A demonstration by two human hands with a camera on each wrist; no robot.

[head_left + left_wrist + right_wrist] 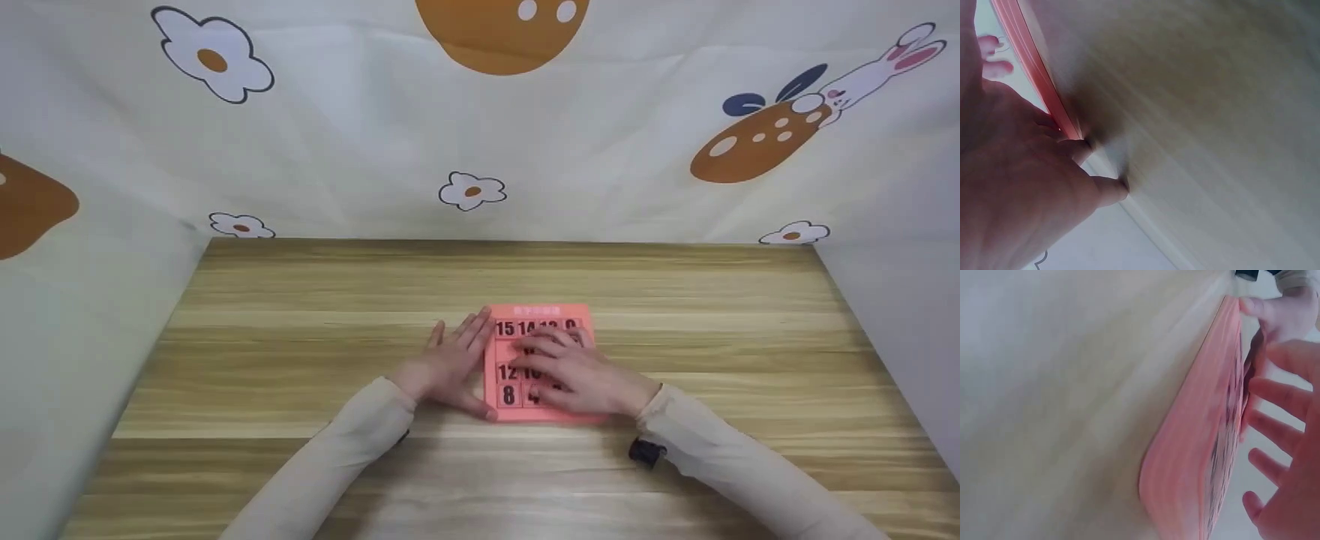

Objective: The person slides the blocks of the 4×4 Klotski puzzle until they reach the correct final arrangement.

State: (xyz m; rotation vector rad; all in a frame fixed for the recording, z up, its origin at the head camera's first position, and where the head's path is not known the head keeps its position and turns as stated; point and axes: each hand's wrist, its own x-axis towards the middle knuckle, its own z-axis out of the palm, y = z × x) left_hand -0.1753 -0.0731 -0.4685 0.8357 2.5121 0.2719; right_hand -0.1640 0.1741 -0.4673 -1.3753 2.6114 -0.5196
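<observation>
A pink number sliding puzzle (pixel 505 350) lies flat on the table, its tiles printed with black numbers. Tiles 15 and 14 show in the top row, 12 in the third and 8 at the lower left; several others are covered. My left hand (pixel 455 367) braces the puzzle's left edge with extended fingers, its thumb at the lower left corner. In the left wrist view, the left fingers (pixel 1109 191) spread beside the pink edge. Over the right part of the tiles is my right hand (pixel 577 375), fingers spread and slightly bent, fingertips close over the number faces.
The wood-grain table (pixel 300 300) extends around the puzzle on all sides. A pale curtain (pixel 337 150) with flower, carrot and rabbit prints stands along the back edge, with pale walls at both sides. A dark wrist device (pixel 646 452) sits under the right sleeve.
</observation>
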